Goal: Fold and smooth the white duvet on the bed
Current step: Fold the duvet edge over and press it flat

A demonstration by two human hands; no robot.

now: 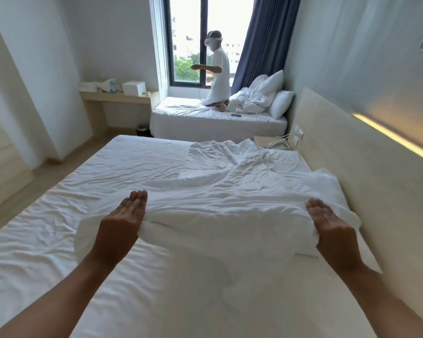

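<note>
A white duvet (pixel 230 191) lies crumpled along the right side of the near bed (pixel 59 215), beside the headboard. Its near end is bunched into a thick folded roll raised off the sheet. My left hand (pixel 122 220) presses against the roll's left end, fingers straight and together, thumb hidden under the fabric. My right hand (pixel 327 225) holds the roll's right end the same way, palm inward. The roll is squeezed between both palms. Beyond my hands the duvet spreads wrinkled toward the far edge of the bed.
A beige headboard wall (pixel 352 167) runs along the right. A second bed (pixel 205 120) stands by the window, with a person (pixel 219 69) kneeling on it next to pillows (pixel 274 93). A wooden shelf (pixel 115 96) is at the back left; wooden floor (pixel 59 172) lies left of the bed.
</note>
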